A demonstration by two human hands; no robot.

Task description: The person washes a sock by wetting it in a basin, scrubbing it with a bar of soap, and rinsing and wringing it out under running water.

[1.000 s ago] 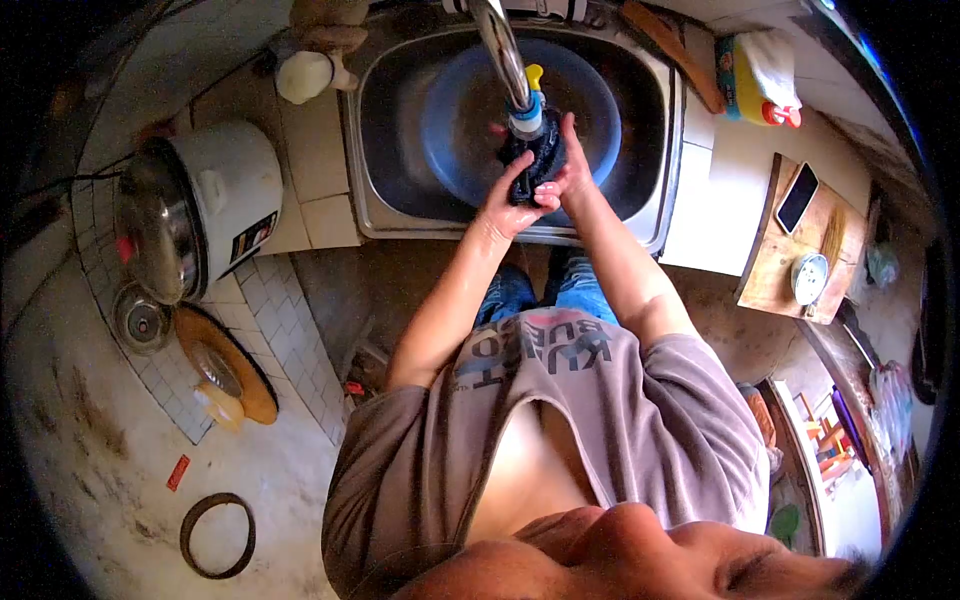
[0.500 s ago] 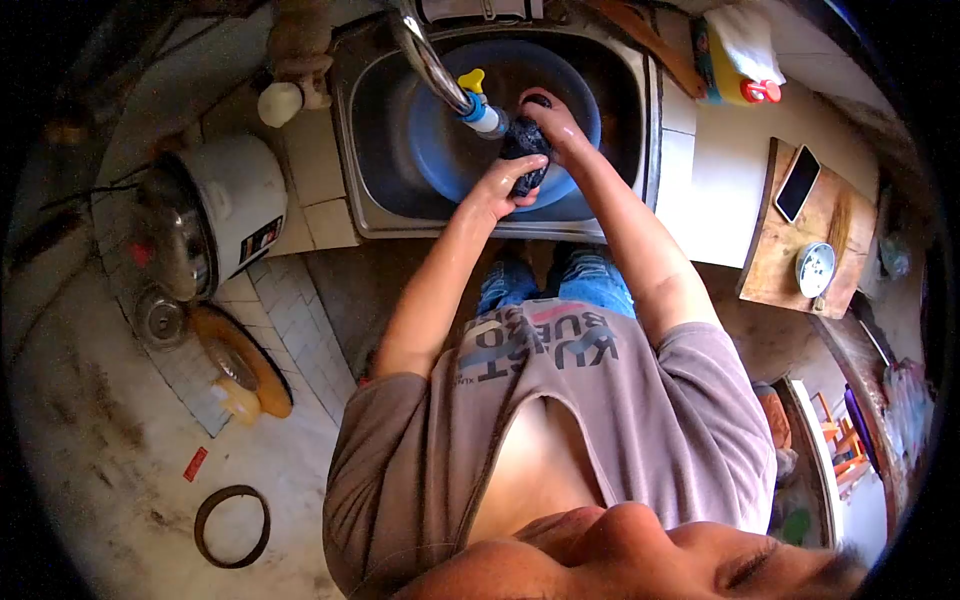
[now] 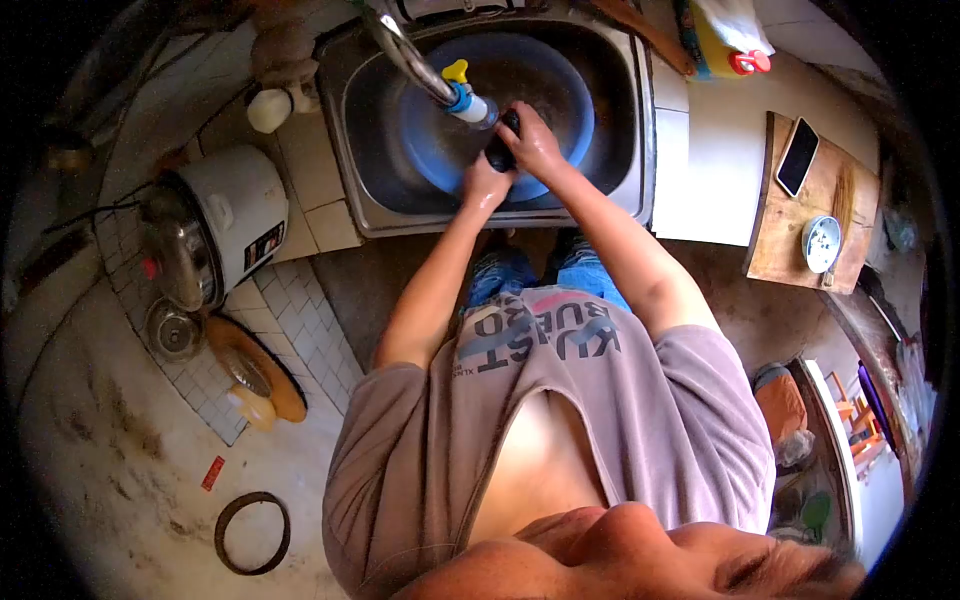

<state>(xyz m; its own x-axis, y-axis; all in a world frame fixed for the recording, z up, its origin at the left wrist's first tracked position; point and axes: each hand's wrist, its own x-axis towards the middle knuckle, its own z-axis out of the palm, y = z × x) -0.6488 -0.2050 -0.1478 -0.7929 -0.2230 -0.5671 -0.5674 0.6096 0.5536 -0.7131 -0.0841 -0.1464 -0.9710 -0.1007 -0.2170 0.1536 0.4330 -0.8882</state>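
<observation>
A dark, wet bundle (image 3: pixel 501 152), perhaps cloth though its kind is unclear, is held over the blue basin (image 3: pixel 583 140) in the sink. My left hand (image 3: pixel 486 184) is closed round its lower end. Higher up, my right hand (image 3: pixel 536 143) wraps over the top end, and the fingers hide much of it. Just left of my right hand is the white and blue nozzle of the metal faucet (image 3: pixel 415 65). A small yellow valve handle (image 3: pixel 456 71) sits on the faucet.
The steel sink (image 3: pixel 375 220) surrounds the basin. To the left stands a rice cooker (image 3: pixel 240 210). On the right, a wooden board (image 3: pixel 765 240) bears a phone (image 3: pixel 797 157) and a small bowl (image 3: pixel 821 244). A yellow bottle with a red cap (image 3: pixel 748 63) stands behind.
Both hands have drawn closer together on the dark bundle, which now shows less between them. The whole view has shifted slightly.
</observation>
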